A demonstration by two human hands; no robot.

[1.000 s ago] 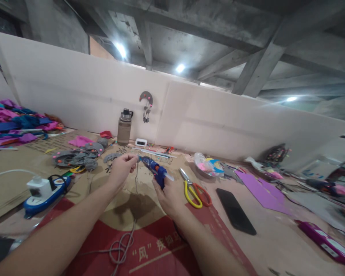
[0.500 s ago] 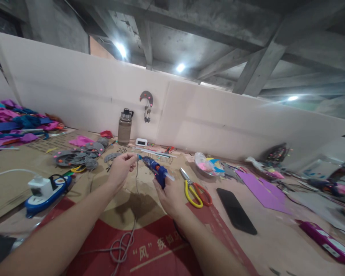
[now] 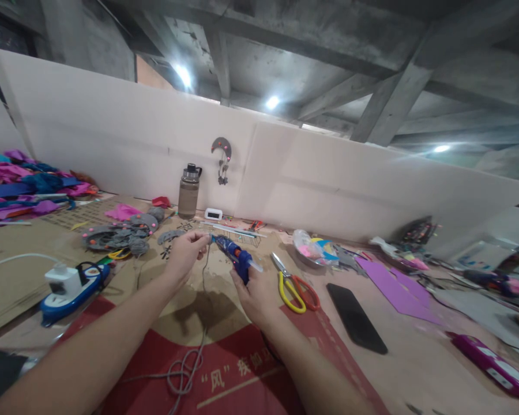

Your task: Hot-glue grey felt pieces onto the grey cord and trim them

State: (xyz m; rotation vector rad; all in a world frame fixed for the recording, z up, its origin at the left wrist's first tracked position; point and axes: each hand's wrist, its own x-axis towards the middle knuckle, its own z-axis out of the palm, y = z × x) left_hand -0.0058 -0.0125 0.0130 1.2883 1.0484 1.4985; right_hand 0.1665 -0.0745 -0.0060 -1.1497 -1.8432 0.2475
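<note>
My right hand (image 3: pixel 256 293) grips a blue hot glue gun (image 3: pixel 234 257) above the cardboard-covered table (image 3: pixel 415 351), its nozzle pointing left toward my left hand. My left hand (image 3: pixel 185 256) is pinched shut just at the nozzle tip, on something too small to make out. A thin grey string or cord (image 3: pixel 204 300) hangs down from between the hands to a loose knot (image 3: pixel 179 377) near the table's front.
Yellow and red scissors (image 3: pixel 292 283) and a black phone (image 3: pixel 356 325) lie right of my hands. A blue and white power strip (image 3: pixel 71 282) sits left, grey felt pieces (image 3: pixel 119 235) behind it. A water bottle (image 3: pixel 188 191) stands by the white partition (image 3: pixel 328 184). Purple sheets (image 3: pixel 393 288) lie right.
</note>
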